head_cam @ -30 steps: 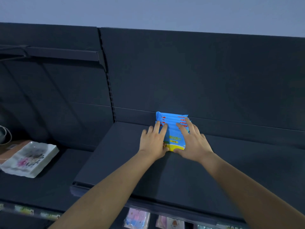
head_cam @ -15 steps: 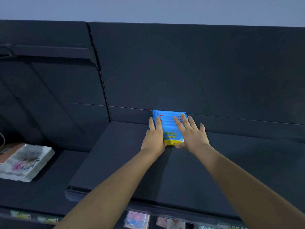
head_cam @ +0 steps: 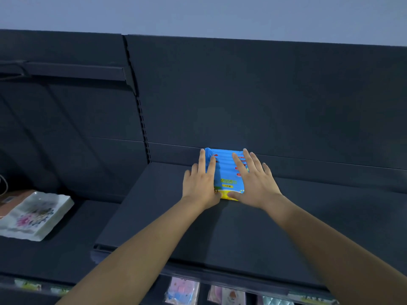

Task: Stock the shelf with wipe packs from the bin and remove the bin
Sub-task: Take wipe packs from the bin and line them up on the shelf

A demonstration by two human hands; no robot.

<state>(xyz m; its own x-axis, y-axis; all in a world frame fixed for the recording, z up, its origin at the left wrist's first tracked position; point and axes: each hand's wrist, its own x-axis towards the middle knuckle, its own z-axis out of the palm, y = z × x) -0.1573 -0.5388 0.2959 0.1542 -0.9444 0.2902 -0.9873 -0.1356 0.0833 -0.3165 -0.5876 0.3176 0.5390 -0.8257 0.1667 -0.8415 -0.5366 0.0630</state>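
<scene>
A row of blue wipe packs (head_cam: 226, 172) with a yellow lower edge stands at the rear of the dark shelf (head_cam: 220, 234), touching the back panel. My left hand (head_cam: 200, 183) lies flat against the row's left side with its thumb at the front corner. On the right side my right hand (head_cam: 255, 183) rests with fingers spread over the top and its thumb at the yellow edge. Both hands press the packs between them. The bin is out of view.
A white floral-print pack (head_cam: 35, 214) lies on the lower left shelf beside a brown box (head_cam: 11, 201). A slotted upright (head_cam: 143, 128) divides the two bays. Small packets (head_cam: 181, 290) hang below the shelf's front edge.
Both hands have slid the packs a little farther back against the rear panel, and their fingers have spread wider over the packs.
</scene>
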